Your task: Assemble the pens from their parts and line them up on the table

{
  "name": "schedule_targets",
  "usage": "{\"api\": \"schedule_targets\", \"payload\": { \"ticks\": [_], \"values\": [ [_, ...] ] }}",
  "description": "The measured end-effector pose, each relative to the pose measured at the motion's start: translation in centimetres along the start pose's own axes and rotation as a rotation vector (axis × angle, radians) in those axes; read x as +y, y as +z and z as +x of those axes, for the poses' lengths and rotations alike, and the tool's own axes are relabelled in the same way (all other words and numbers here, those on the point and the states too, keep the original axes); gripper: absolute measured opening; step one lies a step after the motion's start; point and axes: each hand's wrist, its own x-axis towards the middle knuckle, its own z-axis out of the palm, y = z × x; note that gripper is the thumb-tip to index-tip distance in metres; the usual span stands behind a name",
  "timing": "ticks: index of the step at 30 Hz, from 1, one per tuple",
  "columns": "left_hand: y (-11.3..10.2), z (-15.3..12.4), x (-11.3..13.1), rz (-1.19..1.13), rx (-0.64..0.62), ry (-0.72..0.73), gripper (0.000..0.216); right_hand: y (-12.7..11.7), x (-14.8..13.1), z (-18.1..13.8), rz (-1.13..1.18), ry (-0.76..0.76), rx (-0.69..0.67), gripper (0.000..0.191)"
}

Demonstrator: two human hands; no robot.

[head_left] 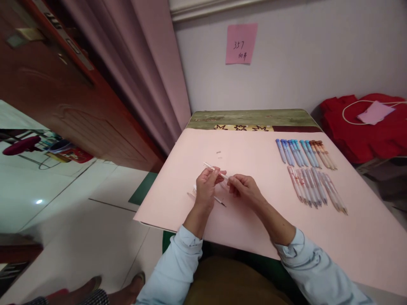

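Observation:
A thin white pen part (209,165) slants between my two hands above the pink tabletop. My left hand (206,188) pinches it near its upper left end, fingers closed around it. My right hand (246,189) grips its lower right end between thumb and fingers, which hide that tip. Beneath my hands lies a dark-tipped pen refill (220,202). Other slim pen parts (191,195) are beside it, partly covered by my left hand. Just beyond my hands are two tiny grey pieces (218,152), too small to make out.
At the table's right, several blue and brown pens (299,152) lie in a row, with several clear pens (307,186) nearer me. A red cloth (369,131) covers something past the right edge. A pink note (241,43) is on the wall. At left stands a wooden door (95,110); a person's feet (135,288) show below.

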Motion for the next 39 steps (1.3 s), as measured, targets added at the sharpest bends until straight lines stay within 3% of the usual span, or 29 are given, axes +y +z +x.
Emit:
{"api": "schedule_targets", "payload": {
  "ticks": [6,12,20,22,26,29,32,36,39],
  "values": [
    [-0.1,0.0,0.1,0.011,0.020,-0.017,0.031,0.2,0.4,0.1,0.031,0.074,-0.055,0.054],
    [0.1,0.3,0.1,0.109,0.066,0.024,0.031,0.1,0.5,0.5,-0.029,-0.105,0.072,0.039],
    [-0.2,0.5,0.4,0.213,0.026,0.029,0.029,-0.1,0.3,0.5,0.069,0.039,-0.066,0.037],
    [-0.3,0.6,0.5,0.231,0.041,0.032,0.030,-0.1,0.1,0.6,-0.006,0.000,-0.054,0.035],
    [-0.2,0.3,0.3,0.292,0.033,0.050,0.031,0.3,-0.7,-0.1,-0.429,-0.215,0.131,0.026],
    [0.2,0.0,0.0,0.324,-0.085,0.062,0.033,0.4,-1.4,-1.5,-0.660,-0.221,0.232,0.023],
    [0.4,-0.2,0.1,0.313,-0.156,0.061,0.041,-0.8,-2.0,-3.2,-0.844,-0.146,0.316,0.015],
    [-0.3,-0.4,1.4,0.359,-0.070,0.045,0.041,-4.9,-2.6,-5.0,-1.095,0.097,0.585,0.016],
    [-1.5,-0.6,2.3,0.369,-0.020,0.022,0.041,-8.2,-3.1,-5.9,-1.243,0.323,0.684,0.023]
  ]
}}
